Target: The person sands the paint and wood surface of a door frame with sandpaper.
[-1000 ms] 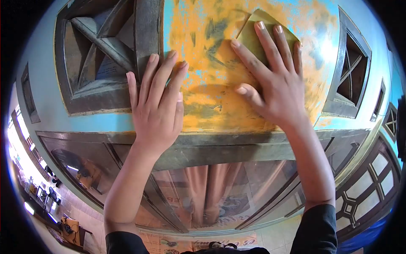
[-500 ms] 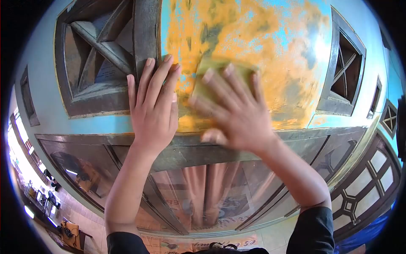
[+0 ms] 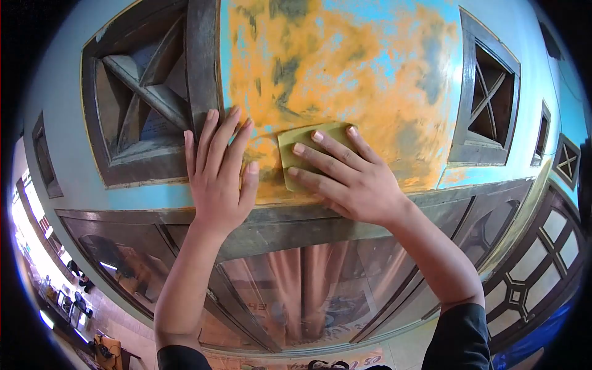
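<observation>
My right hand (image 3: 357, 185) presses a piece of yellow-green sandpaper (image 3: 295, 137) flat against the wall. Its fingers lie over the sheet, and the thumb is mostly hidden beneath the hand. Orange filler with worn grey and light-blue patches covers this wall panel (image 3: 364, 86). To the left, my left hand (image 3: 219, 182) rests with fingers spread, its fingertips by the dark wooden vent frame (image 3: 206, 80) and the panel's left edge. Nothing is held in it.
A dark wooden beam (image 3: 277, 228) runs below the panel, above glass panes with a curtain (image 3: 296, 283) behind. A second crossed vent (image 3: 490, 92) is at right, near a paned door (image 3: 536, 265). Printed sheets (image 3: 364, 359) lie on the floor.
My right hand and the sandpaper have moved down and slightly left across the panel. The left hand stays by the frame, while the whole view has shifted a little.
</observation>
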Demonstrator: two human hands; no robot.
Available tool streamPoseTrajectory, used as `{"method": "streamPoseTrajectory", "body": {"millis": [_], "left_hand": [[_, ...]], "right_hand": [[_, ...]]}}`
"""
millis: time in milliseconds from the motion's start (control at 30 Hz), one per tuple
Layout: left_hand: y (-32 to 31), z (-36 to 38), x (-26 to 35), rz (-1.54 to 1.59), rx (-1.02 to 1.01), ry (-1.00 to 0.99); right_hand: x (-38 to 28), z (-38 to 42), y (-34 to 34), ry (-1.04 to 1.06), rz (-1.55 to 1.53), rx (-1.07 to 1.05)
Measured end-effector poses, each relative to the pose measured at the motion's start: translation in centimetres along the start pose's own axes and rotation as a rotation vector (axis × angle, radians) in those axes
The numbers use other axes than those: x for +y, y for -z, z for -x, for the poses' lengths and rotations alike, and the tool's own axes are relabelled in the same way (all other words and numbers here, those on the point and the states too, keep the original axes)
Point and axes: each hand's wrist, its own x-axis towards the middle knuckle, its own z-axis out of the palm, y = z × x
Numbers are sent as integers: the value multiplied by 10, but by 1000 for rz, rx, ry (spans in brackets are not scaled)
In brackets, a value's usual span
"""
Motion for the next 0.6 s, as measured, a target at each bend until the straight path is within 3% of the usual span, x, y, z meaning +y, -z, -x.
{"method": "streamPoseTrajectory", "body": {"millis": [67,100,233,367,467,600], "left_hand": [[4,0,3,66,19,-27],[5,0,8,92,35,-77],[3,-2,43,212,52,-309],[-8,-13,81,435,-65,-422],[-26,-20,93,429,-152,-253],[-24,-32,85,145,-258,-282]], "right_hand": [[14,3,-3,81,39,73],[16,4,-2,99,-50,150],[23,16,12,146,63,311],[36,29,14,126,-2,285],[41,36,8,131,-58,286],[52,47,19,66,-215,257]]}}
